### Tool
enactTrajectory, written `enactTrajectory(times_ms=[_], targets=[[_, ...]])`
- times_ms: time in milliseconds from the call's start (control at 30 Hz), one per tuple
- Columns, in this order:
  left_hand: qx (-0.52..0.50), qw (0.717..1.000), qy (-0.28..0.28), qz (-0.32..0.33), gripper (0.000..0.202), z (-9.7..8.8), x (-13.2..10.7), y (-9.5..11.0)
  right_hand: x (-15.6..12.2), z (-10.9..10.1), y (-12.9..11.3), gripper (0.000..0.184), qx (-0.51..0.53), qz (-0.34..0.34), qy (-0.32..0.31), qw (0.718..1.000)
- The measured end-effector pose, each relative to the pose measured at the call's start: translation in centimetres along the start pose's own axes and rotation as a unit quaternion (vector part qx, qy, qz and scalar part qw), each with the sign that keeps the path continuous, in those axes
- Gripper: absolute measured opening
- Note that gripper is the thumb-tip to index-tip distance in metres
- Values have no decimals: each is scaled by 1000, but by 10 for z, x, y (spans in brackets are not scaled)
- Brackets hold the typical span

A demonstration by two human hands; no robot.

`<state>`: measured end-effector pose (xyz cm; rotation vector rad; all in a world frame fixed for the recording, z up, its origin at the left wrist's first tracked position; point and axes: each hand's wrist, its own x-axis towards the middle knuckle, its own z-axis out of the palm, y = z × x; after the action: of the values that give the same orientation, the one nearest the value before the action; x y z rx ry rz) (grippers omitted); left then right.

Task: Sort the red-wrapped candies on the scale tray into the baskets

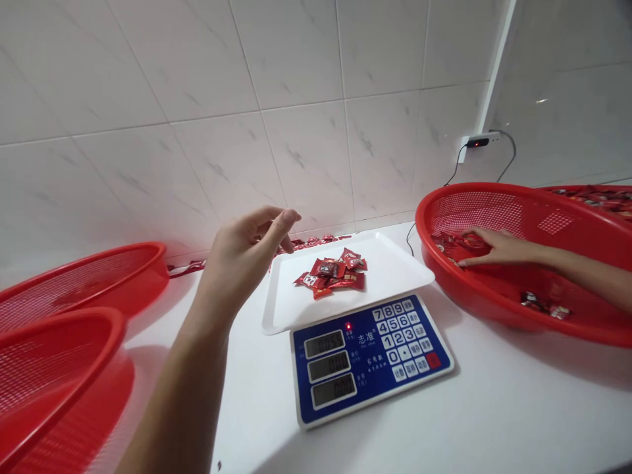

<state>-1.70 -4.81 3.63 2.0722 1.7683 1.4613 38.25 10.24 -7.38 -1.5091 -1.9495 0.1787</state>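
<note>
Hovering left hand (241, 263): half-curled, empty, beside the white scale tray (395, 263).
Right hand (498, 247): fingers extended over red-wrapped sweets (467, 241) in a red basket (474, 210); hold unclear.

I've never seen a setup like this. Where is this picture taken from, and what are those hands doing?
This picture comes from a camera on a person's head, looking down at their bare hands. The right hand rests on wrapped sweets in a red basket. The left hand is raised, nothing visible in its fingers. On the white counter stands a digital scale, its white tray holding more sweets; more red baskets sit at left.
</note>
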Motion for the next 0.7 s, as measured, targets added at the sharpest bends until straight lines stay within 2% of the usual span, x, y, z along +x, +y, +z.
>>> enactTrajectory(times_ms=[100,233,367,500,600,667,700], targets=[[1,1000,-16,13,35,3,-2,5,-8,-10,-16,20,-54,-36,-77,995],[2,999,-27,24,34,5,-3,7,-13,-20,-31,12,-40,-76,-85,993],[5,999,-33,12,36,4,-3,7,-3,-26,-33,16,-6,-47,-124,991],[-4,1000,-28,11,34,2,-2,6,14,-36,-45,13,23,0,-106,994],[-18,999,-35,14,35,4,-2,5,23,-40,-81,12,112,13,-57,992],[-34,998,-53,8,41,8,-1,4,22,-35,-119,16,249,-16,-18,968],[-45,997,-66,2,44,11,-1,4,19,-29,-141,21,317,-45,-23,947]])
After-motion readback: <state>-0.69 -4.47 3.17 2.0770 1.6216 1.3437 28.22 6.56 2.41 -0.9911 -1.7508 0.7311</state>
